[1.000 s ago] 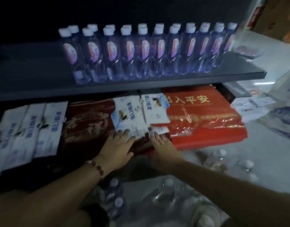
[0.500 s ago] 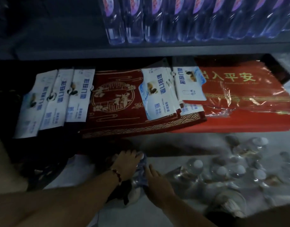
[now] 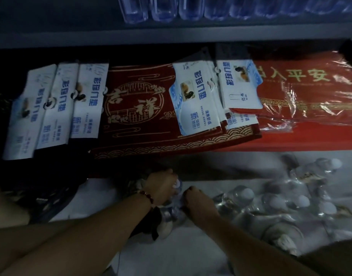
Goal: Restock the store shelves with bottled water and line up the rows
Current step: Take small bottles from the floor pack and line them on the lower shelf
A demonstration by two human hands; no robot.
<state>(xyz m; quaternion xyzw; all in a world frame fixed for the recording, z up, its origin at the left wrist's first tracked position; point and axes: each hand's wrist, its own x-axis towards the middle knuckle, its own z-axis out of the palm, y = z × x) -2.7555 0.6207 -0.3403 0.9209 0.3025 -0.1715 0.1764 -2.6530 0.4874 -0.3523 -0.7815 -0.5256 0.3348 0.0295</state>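
While crouching: both hands are closing on one floor bottle (image 3: 176, 193).
Left hand (image 3: 161, 188): gripping it.
Right hand (image 3: 197, 200): pinching alongside — lifting upright is advised.

The dark red mat (image 3: 143, 108) bears gold "吉祥"; right of it, the red wrapped mat (image 3: 310, 100) reads, inverted, seemingly "出入平安".

Head view: at 6 o'clock, a water bottle (image 3: 176, 198) on the floor (image 3: 191, 251) is gripped by the left hand (image 3: 161, 188) and the right hand (image 3: 197, 202); wrapped bottles (image 3: 280, 200) are seen at 4 o'clock, door mats (image 3: 143, 108) at centre, shelved bottles (image 3: 191, 8) at 12 o'clock.
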